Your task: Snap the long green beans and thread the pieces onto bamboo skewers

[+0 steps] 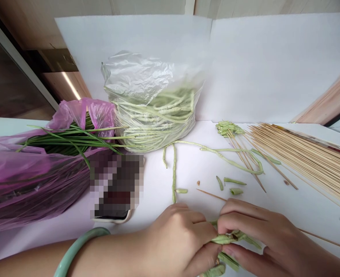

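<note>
At the bottom of the head view my left hand (184, 238) pinches a piece of green long bean (222, 239) between thumb and finger. My right hand (262, 231) grips the other end of that piece, which looks split or torn near its tip. More cut bean pieces (230, 261) lie just below and between the two hands. A wooden skewer (211, 194) runs across the white surface and passes under my right hand. Small bean scraps (234, 181) and a long bean (174, 173) rest just beyond my fingers.
Behind stands a clear plastic bag (158, 127) of long beans. To the left are a purple bag (43, 184) of thin green stalks (72, 138) and a phone (118, 188). At right lie many skewers (302, 157) and a bundle of threaded bean pieces (229, 128). White board (273, 69) walls the back.
</note>
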### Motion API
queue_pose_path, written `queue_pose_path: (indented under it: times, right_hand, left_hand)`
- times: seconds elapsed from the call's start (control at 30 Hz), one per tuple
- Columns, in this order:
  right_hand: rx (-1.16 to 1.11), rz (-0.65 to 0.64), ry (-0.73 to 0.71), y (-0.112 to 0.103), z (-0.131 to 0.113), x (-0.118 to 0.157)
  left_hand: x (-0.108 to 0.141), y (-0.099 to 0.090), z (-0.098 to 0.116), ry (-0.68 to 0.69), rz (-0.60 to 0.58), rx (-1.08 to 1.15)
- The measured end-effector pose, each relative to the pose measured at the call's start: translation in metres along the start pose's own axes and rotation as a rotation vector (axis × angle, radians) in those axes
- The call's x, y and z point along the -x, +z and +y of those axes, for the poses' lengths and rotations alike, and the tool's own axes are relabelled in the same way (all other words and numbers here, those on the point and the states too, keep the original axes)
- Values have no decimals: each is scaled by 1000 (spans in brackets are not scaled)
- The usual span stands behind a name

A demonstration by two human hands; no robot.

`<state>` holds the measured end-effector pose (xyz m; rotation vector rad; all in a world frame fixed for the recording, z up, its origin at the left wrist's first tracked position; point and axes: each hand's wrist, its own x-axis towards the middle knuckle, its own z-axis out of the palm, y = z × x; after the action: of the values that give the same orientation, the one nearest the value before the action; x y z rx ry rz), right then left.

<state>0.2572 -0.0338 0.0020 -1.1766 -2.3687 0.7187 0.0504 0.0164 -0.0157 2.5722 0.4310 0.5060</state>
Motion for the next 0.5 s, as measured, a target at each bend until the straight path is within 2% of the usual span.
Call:
queue_pose_path:
  times: [0.1, 0.27, 0.5]
  right_hand:
    - [34, 10, 19, 3, -2, 2]
    - [129, 242, 32, 14, -2, 9]
    - [142, 236, -7, 13, -2, 9]
  left_hand:
    - [1, 1, 0, 54, -18, -112]
    - [3, 4, 0, 105, 4, -219]
    - [0, 9, -1, 121, 38, -239]
